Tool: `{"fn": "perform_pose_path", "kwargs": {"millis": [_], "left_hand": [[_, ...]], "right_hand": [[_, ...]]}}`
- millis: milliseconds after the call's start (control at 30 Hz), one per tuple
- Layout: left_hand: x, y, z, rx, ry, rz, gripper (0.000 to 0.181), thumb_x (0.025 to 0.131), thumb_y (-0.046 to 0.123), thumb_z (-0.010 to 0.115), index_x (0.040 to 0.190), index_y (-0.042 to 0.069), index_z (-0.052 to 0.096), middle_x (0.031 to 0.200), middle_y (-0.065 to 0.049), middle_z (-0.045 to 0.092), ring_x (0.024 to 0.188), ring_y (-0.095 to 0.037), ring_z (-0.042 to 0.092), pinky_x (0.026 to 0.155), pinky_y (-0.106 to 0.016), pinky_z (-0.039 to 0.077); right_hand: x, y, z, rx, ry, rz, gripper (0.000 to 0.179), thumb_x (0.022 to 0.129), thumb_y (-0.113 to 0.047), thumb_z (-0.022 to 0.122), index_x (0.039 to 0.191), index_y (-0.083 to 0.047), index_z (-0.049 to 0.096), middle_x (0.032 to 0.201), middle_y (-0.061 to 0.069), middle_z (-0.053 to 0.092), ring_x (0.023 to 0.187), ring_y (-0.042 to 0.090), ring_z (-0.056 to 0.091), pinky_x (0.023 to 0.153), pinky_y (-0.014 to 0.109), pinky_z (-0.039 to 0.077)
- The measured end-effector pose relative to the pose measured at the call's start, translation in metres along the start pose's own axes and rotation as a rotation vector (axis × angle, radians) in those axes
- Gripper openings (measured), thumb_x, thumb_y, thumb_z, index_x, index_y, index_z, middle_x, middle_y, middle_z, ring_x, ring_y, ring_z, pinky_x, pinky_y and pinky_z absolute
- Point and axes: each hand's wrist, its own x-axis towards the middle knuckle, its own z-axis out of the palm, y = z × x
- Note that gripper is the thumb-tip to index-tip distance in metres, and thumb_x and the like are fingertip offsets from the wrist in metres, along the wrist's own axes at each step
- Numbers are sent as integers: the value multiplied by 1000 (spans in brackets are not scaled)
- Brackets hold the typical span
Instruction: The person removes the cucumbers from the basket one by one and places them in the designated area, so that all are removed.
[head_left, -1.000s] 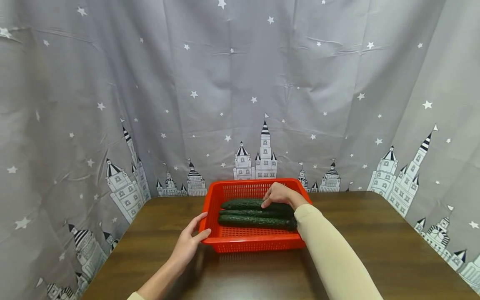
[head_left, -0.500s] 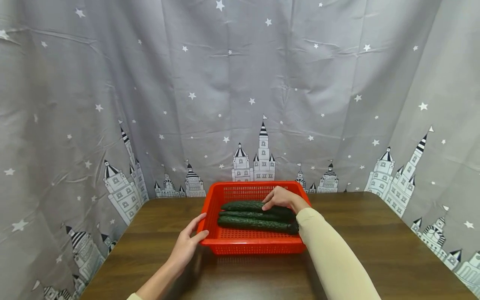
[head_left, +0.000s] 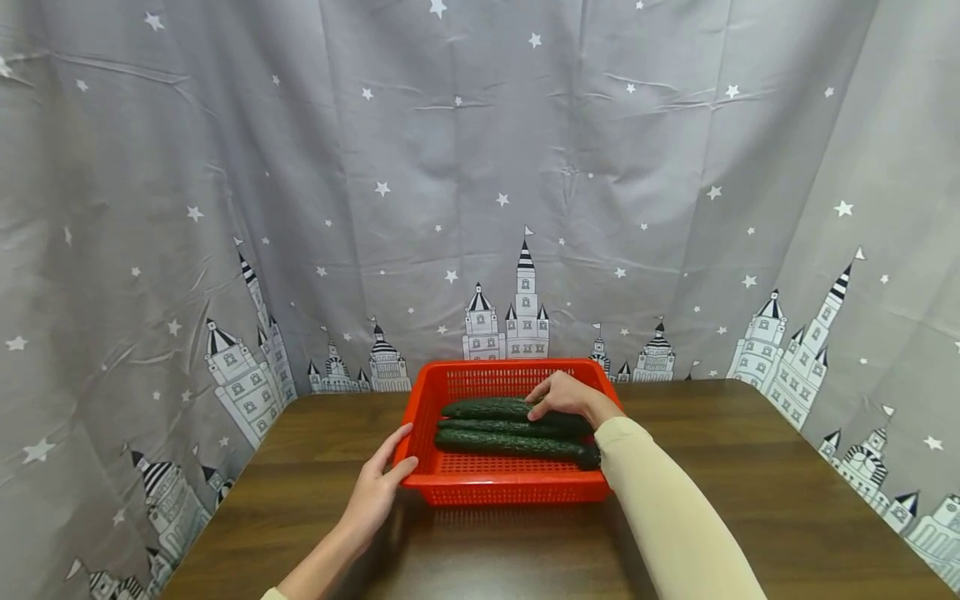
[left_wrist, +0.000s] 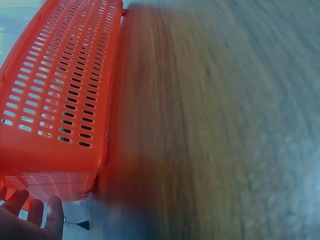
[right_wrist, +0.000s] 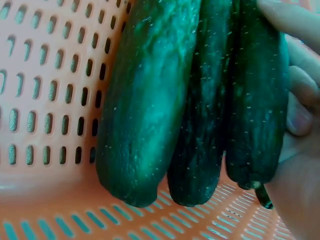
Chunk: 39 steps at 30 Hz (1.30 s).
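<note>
Gripping far cucumber (head_left: 480, 408) with right hand (head_left: 568, 398), thumb on its near side, fingers over its far side. Covering part of its right half in head view, leaving left end visible beyond the fingertips. Showing short stem (right_wrist: 263, 196) at its right end, near the palm, in right wrist view. Cannot tell if lifted or resting on the bottom.

Seeing middle cucumber (head_left: 487, 428) just nearer than the gripped one, close alongside, roughly parallel. Then near cucumber (head_left: 502, 445), next to middle one, well apart from left hand (head_left: 377, 482). Keeping all three inside red basket (head_left: 517, 480), lengthwise.

Resting left hand on basket's left end near the front corner, thumb and fingers spread, touching the rim, gripping no cucumber. Standing basket upright on wooden worktop (head_left: 720, 483), in front of grey curtain (head_left: 480, 158) printed with stars and castles.
</note>
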Motion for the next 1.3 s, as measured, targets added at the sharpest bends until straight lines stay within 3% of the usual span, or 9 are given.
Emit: {"fn": "perform_pose_path", "kwargs": {"millis": [167,333,667,1067,1300], "left_hand": [[1,2,1,-14,13,-2,52,102,15,55,153,17,43,151,-17,47,131,-31,53,94,-16,43],[2,1,2,-5,11,6,52,102,14,55,153,18,43,153,-16,46,133,-32,52,96,-19,43],[0,-1,2,5,35,20,51,102,10,55,151,17,44,153,-16,46,132,-32,52,93,-15,43],[-3,-5,3,11,35,15,53,100,14,60,151,19,46,150,-16,49,130,-30,55,93,-18,45],[1,-4,1,-16,31,-10,52,100,18,61,150,21,48,149,-14,50,125,-28,57,91,-22,48]], "right_hand": [[-1,-3,-2,-71,25,6,31,79,-21,86,105,-7,80,110,8,76,118,29,63,99,44,51],[-1,-1,0,-155,79,31,30,78,-28,87,99,-7,81,98,6,78,106,25,69,92,41,54],[2,-5,5,-82,77,5,29,80,-28,85,101,-9,81,100,5,78,109,26,66,92,41,54],[-2,9,14,73,98,76,30,79,-28,85,102,-9,81,117,10,74,123,29,60,101,45,49],[-4,9,13,112,96,96,33,81,-30,83,106,-9,80,126,13,69,125,31,57,102,47,49]]}}
